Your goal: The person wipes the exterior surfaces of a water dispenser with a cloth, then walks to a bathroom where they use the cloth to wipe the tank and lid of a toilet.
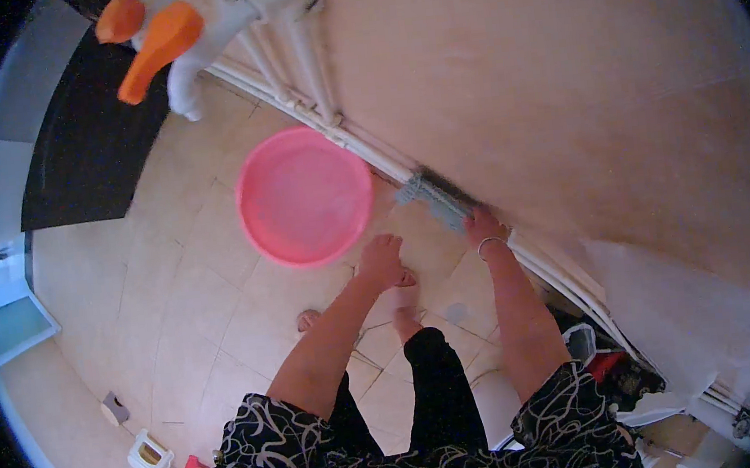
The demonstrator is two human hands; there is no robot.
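My right hand (485,226), with a bracelet on the wrist, grips a scrubbing brush (433,197) with pale bristles. The brush is pressed against the base of the wall (559,81) where the white pipes (367,149) run along the floor. My left hand (382,260) hangs loosely closed and holds nothing, just right of a round pink plastic basin (304,196) that stands on the tiled floor (173,289). My feet in sandals show below the left hand.
A white tank with orange parts (162,33) sits at the top by the pipes. A dark mat (86,144) lies at upper left. Small boxes (148,454) stand at lower left. Bags and clutter (609,365) lie along the wall at lower right.
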